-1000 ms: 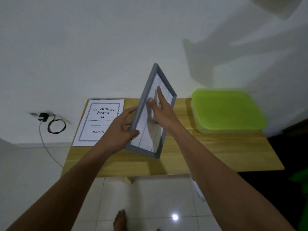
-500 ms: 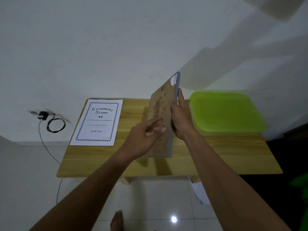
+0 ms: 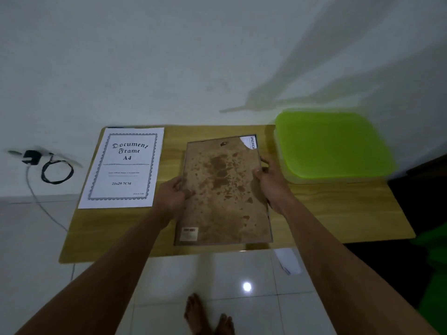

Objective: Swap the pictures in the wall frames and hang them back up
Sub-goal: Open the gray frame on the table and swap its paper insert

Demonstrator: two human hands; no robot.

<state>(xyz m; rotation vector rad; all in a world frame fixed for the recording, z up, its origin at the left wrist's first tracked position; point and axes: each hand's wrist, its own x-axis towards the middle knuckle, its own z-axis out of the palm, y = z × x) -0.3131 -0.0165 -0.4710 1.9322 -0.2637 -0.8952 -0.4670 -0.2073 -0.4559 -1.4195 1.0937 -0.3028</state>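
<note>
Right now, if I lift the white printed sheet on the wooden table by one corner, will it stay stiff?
Probably not: the white printed sheet looks paper-thin, so it should droop. Lying flat on the wooden table, it would likely slide when pushed.

One view only: head-worn, wide-angle. Faces forward and steeply down over a wooden table [image 3: 338, 213] against a white wall [image 3: 169, 56]. Centres on the picture frame [image 3: 225, 189], near. Tiled floor [image 3: 193, 274] and bare feet [image 3: 208, 315] along bottom edge. Wall fills upper third.
</note>
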